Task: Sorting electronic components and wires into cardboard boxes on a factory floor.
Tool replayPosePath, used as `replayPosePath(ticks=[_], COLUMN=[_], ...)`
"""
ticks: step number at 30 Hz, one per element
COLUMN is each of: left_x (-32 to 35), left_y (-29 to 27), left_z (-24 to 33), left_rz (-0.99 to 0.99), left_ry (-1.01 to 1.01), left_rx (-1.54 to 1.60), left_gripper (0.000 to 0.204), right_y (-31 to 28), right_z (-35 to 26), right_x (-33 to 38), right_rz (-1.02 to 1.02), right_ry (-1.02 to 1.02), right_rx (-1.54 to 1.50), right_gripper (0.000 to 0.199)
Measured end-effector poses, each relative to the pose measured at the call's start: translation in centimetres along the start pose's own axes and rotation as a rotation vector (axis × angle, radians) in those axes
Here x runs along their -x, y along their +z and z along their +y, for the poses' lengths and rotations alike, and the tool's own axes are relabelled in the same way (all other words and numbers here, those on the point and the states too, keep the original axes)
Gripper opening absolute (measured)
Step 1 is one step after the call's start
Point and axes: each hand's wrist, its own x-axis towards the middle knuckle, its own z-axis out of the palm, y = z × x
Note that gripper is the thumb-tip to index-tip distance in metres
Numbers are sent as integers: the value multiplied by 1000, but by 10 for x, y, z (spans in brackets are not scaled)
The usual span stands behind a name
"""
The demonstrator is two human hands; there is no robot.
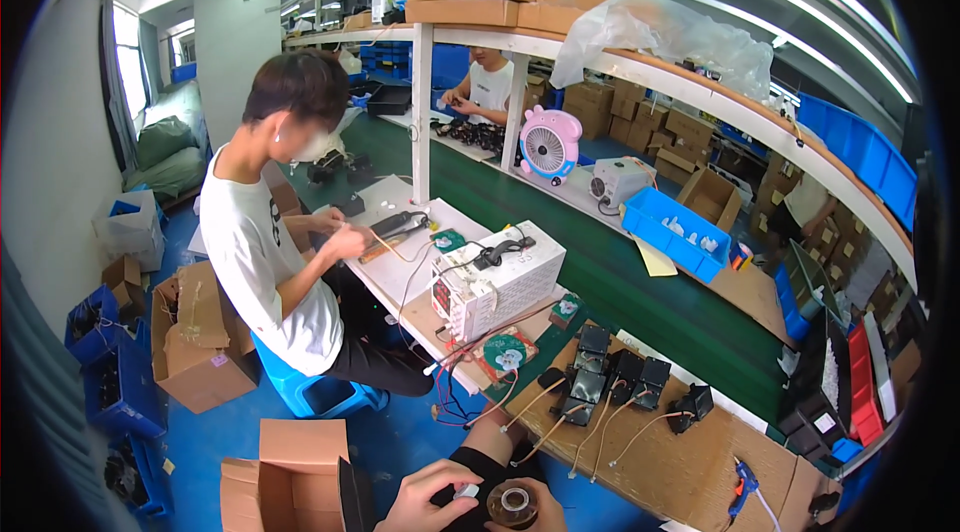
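At the lower edge, my left hand (pixel 425 497) pinches a small white cap-like piece (pixel 467 491) between thumb and fingers. Just beside it, my right hand (pixel 547 510) is wrapped round a small brownish see-through bottle (pixel 511 504), seen from above with its round mouth showing. The two hands are close together over my lap, with the white piece apart from the bottle. On the workbench (pixel 660 472) ahead and to the right lie several black box-shaped parts (pixel 585 385) with trailing wires and pale connectors. A blue glue gun (pixel 742 488) rests near the bench's right end.
An open cardboard box (pixel 300 497) stands on the floor at lower left. A white metal power supply (pixel 505 277) and green circuit boards (pixel 505 352) are ahead. A co-worker (pixel 265 232) sits at left handling wires. Beyond the green belt (pixel 640 307) stands a blue bin (pixel 675 232).
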Motion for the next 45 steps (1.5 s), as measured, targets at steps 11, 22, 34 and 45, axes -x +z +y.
replayPosePath(ticks=[11,22,34,45], left_x=[20,33,65,89], left_y=[0,14,24,8], left_z=[6,18,50,46], left_rz=[-33,-62,-79,-101], left_ry=[-71,-36,38,-141], left_rx=[-52,-1,-21,-16], left_gripper=[8,19,13,17], right_y=[-1,-45,-111,-112], right_z=[-12,-49,-193,-221], right_x=[24,18,-32,-16], right_rz=[-9,-43,69,-60], right_ry=[281,-15,-509,-508], right_rx=[-82,59,117,5], right_gripper=[73,72,64,60])
